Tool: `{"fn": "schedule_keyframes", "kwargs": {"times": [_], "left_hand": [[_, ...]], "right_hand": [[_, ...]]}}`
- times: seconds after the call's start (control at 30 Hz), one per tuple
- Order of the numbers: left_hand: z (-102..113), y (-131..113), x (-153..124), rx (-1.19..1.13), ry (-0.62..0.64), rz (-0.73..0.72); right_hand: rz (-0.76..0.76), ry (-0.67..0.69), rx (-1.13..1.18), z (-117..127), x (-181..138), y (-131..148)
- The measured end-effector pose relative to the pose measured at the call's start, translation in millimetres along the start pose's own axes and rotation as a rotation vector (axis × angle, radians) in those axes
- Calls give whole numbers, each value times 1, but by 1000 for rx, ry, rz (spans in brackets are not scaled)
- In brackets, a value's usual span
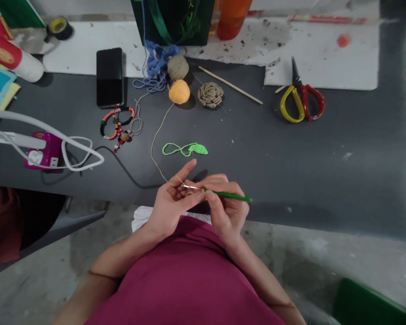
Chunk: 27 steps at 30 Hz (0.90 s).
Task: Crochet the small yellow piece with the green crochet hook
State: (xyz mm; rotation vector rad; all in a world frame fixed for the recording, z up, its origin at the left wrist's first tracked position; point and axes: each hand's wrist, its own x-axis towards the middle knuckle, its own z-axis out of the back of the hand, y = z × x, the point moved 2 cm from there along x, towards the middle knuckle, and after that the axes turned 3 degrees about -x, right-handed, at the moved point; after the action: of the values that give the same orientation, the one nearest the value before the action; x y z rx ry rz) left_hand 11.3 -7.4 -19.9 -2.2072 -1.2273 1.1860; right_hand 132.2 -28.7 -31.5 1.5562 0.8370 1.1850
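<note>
My right hand (226, 206) pinches a green-handled crochet hook (225, 194), its metal tip pointing left into my left hand (171, 203). The left fingers hold a thin pale orange yarn (159, 151) near the hook tip. That yarn runs up across the dark table (274, 153) to an orange yarn ball (179, 91). A small green crocheted leaf (198, 149) with a loose tail lies just beyond my hands, touching neither. Behind it are a beige yarn ball (177, 67), a coiled tan crocheted piece (210, 95) and tangled blue yarn (157, 65).
Yellow-and-red-handled scissors (301, 103) rest on a stained white paper sheet (318, 58) at the right. A black phone (110, 76), beaded bracelets (117, 127), a wooden stick (230, 85), a magenta power socket (43, 151) and white cables (77, 151) lie on the table.
</note>
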Motion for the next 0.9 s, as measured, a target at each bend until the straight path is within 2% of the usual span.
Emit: {"fn": "schedule_keyframes", "kwargs": {"times": [0.07, 0.1, 0.17, 0.27, 0.43, 0.63, 0.9], "left_hand": [[0, 1, 0, 32, -36, -99], [-1, 1, 0, 33, -38, -112], [-2, 2, 1, 9, -18, -61], [-2, 2, 3, -38, 15, 48], [1, -2, 3, -13, 47, 44], [4, -6, 0, 64, 70, 48], [7, -9, -3, 173, 78, -57]], "right_hand": [[152, -62, -162, 0, -2, 3], [174, -92, -182, -1, -3, 3], [104, -134, -80, -4, -6, -2], [-110, -149, 186, -7, -8, -13], [-297, -154, 352, -6, -4, -16], [-353, -70, 412, -1, 2, -12], [-301, -7, 465, 5, 5, -10]]}}
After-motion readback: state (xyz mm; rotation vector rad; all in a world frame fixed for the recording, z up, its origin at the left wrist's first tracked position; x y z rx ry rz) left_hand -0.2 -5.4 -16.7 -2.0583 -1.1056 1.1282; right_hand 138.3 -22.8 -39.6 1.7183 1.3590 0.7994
